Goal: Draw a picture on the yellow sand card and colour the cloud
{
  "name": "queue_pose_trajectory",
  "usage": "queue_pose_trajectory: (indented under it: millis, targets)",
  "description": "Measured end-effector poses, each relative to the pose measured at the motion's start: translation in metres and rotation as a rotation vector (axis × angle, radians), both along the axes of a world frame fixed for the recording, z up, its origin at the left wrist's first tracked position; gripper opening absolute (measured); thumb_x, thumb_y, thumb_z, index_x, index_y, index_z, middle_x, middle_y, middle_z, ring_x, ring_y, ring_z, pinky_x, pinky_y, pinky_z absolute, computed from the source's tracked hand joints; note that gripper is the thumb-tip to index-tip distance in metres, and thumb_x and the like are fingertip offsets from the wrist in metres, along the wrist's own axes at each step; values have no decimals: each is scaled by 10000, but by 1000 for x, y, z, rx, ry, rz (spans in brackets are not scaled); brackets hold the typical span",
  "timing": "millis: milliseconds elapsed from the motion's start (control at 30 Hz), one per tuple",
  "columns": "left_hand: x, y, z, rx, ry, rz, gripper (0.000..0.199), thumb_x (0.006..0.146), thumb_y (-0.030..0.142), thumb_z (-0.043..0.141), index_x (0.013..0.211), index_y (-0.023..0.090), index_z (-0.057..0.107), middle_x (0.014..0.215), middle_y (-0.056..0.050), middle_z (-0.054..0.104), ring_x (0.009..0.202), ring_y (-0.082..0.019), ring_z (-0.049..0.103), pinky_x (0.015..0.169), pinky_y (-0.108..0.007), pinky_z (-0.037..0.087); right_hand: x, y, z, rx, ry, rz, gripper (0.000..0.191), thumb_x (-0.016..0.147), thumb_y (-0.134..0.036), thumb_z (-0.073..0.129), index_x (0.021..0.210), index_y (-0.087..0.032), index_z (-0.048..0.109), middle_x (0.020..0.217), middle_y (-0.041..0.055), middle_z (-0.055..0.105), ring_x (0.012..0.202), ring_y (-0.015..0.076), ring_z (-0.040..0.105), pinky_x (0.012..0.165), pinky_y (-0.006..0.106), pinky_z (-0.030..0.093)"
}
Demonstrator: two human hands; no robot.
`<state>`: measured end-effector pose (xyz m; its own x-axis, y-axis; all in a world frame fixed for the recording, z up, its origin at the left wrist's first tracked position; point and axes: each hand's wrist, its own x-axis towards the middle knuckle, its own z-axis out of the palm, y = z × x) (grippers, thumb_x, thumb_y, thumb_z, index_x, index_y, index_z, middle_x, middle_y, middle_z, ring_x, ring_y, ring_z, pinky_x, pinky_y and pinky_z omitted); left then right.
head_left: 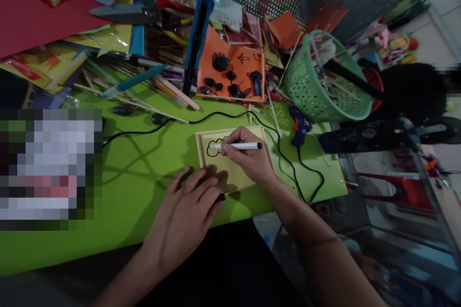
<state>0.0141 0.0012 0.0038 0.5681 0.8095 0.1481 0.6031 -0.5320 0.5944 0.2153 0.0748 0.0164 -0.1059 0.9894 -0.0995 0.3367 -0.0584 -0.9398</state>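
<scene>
A white marker (pixel 247 146) with a black end is pinched in my right hand (pixel 250 156), its tip at a black cloud-shaped outline (pixel 213 148). The outline is on a yellow card (pixel 237 177) edged with thin wooden sticks, lying flat on the green table. My left hand (pixel 190 201) rests at the card's lower left corner, fingers bent. A small black piece that looks like the marker cap (pixel 221 197) pokes out between its thumb and forefinger. Part of the card is hidden beneath both hands.
A glue gun (pixel 299 127) and its black cord (pixel 288 163) lie right of the card. Behind stand an orange panel with black stones (pixel 230 69) and a green basket (pixel 306 76). A knife (pixel 126 13), sticks and coloured paper crowd the back of the green table (pixel 133 172).
</scene>
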Motion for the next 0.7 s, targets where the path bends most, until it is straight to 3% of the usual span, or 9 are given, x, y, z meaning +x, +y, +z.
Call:
queue_pose_trajectory:
  millis: [300,700]
  targets:
    - [0,0,-2,-2,-6,12,203,1049,254,546,1213,270,665,1342,13,749,1365,-265,579,1171,-522,316,5,0,-1,30,31,-38,240,893,-428,748,860,-219,633,770,0,686,697,146,605,634,287,443]
    - [0,-1,-1,3,-4,13,229,1039,245,558,1233,261,678,1324,-8,759,1347,-286,593,1170,-540,340,1,1,2,18,16,-7,188,889,-364,748,837,-217,644,731,-11,660,647,129,548,589,274,396]
